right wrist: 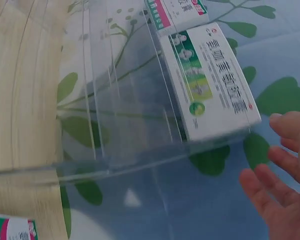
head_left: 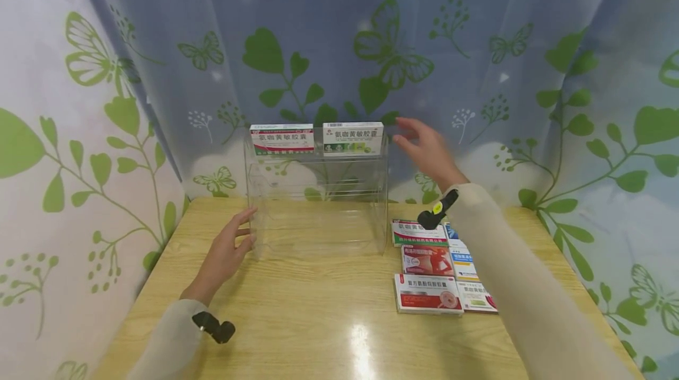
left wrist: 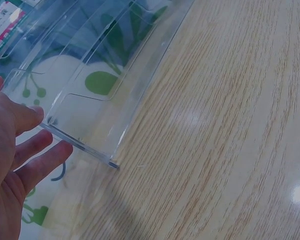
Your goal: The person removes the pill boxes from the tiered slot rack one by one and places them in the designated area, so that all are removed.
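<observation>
A clear acrylic tiered rack [head_left: 318,245] stands on the table. Its top tier holds two medicine boxes: a white one with a red and green band [head_left: 282,139] on the left, and a white one with green pictures [head_left: 352,139] on the right. My left hand [head_left: 225,253] is at the rack's left side, fingertips right at its clear edge, fingers loosely bent in the left wrist view. Just right of the green-pictured box, my right hand [head_left: 428,150] hovers with spread, relaxed fingers and holds nothing. The rack's lower tiers carry no boxes.
On the wooden table [head_left: 297,321], right of the rack, several medicine boxes lie in two columns, among them a red box [head_left: 427,260] and a white-and-red box [head_left: 428,294]. My right forearm partly covers them. A patterned curtain [head_left: 329,44] hangs close behind the rack.
</observation>
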Action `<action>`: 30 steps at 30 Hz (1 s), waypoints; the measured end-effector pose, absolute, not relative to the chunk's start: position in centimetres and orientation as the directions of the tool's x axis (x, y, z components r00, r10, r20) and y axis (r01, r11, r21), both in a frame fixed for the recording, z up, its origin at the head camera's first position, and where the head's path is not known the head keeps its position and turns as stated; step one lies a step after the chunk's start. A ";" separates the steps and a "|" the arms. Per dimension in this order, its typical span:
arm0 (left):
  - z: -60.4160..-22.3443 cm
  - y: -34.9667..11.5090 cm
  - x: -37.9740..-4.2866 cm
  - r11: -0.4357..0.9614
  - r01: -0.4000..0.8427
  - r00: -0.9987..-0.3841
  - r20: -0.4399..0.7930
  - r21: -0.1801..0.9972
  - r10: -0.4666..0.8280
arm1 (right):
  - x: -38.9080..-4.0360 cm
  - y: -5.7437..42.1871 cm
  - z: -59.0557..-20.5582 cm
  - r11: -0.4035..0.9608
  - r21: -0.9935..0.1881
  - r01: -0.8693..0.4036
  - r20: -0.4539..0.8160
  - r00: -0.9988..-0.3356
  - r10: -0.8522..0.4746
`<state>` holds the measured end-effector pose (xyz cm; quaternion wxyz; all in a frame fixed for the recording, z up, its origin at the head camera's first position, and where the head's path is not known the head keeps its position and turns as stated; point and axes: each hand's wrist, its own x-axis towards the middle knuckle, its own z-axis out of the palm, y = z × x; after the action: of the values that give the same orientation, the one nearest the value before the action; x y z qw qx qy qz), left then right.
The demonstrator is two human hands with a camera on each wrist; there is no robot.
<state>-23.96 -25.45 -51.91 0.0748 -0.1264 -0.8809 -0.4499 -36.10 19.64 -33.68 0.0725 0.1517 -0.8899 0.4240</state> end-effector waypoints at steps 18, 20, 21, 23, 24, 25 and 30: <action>-52.2 -25.5 -24.1 0.565 0.301 -0.954 0.253 0.768 0.163 | -37.8 14.1 -32.7 0.704 -0.592 -0.392 0.377 -0.907 -0.188; -52.2 -25.5 -24.1 0.563 0.303 -0.953 0.255 0.769 0.165 | -37.7 13.9 -32.5 0.670 -0.611 -0.420 0.438 -0.885 -0.155; -52.3 -25.5 -24.1 0.565 0.304 -0.953 0.255 0.767 0.167 | -37.6 13.8 -32.4 0.650 -0.624 -0.434 0.467 -0.874 -0.136; -52.3 -25.5 -24.1 0.565 0.306 -0.952 0.257 0.766 0.167 | -37.2 13.7 -32.1 0.596 -0.658 -0.460 0.516 -0.852 -0.089; -52.3 -25.5 -24.1 0.565 0.306 -0.952 0.257 0.766 0.166 | -37.0 13.8 -31.8 0.571 -0.670 -0.475 0.538 -0.840 -0.067; -52.2 -25.5 -24.1 0.566 0.306 -0.952 0.258 0.766 0.165 | -36.8 13.8 -31.6 0.549 -0.679 -0.487 0.556 -0.830 -0.047; -52.2 -25.6 -24.0 0.573 0.303 -0.953 0.259 0.761 0.160 | -35.2 15.1 -30.0 0.417 -0.707 -0.571 0.621 -0.784 -0.020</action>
<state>-24.04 -25.56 -52.19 0.0806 -0.1313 -0.8833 -0.4428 -35.20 15.05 -30.04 0.2716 0.1854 -0.7968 0.5069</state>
